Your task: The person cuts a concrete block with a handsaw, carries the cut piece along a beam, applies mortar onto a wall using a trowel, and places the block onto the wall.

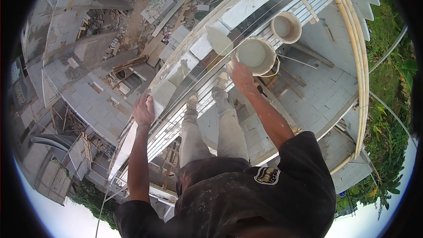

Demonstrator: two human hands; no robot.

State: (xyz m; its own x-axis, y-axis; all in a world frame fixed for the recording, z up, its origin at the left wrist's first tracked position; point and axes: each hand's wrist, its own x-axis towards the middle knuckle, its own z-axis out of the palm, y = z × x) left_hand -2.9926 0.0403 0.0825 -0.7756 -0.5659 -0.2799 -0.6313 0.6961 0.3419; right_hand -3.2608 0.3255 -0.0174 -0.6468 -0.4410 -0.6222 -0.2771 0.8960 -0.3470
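Note:
My left hand is closed over the near end of a pale grey block on top of the wall, thumb against its side. Grey wet mortar lies on the wall just beyond that block. Further along is a white block. My right hand is beside a large bucket of grey mix, fingers curled around something pale; what it is, I cannot make out. A dark handle shows behind my right wrist. Past the large bucket stands a smaller bucket, also with grey mix inside.
My feet stand on a narrow ribbed metal plank high above the floor. A taut line runs along the wall. Bamboo poles stand at the right, with greenery beyond. Rubble and boards lie far below on the left.

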